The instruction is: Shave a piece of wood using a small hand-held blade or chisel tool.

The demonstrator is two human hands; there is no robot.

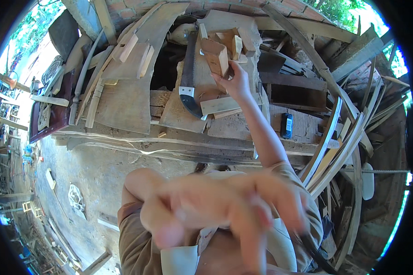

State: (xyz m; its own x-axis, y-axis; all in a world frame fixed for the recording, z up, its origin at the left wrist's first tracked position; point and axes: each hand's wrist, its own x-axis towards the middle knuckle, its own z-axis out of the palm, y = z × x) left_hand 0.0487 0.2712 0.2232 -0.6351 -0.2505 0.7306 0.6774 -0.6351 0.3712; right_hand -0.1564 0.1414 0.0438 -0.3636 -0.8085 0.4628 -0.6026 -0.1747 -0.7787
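My right hand (236,82) reaches over the workbench, its thumb and fingers closed around a brown wooden block (215,57). Several smaller wood pieces lie just behind that block. To its left rests a handsaw (188,75) with a dark blade and a black handle. Close under the camera is my left hand (220,201), large and blurred by motion; its fingers are spread and I see nothing in them. A flat wood strip (225,104) lies on the bench below my right wrist.
A small dark bottle (286,126) is on the bench, right of my right forearm. Thin curved boards (124,91) cover the bench's left part, beside a dark gap. Long bent wood strips (348,137) lean at the right. A white plastic bag (76,198) lies on the floor.
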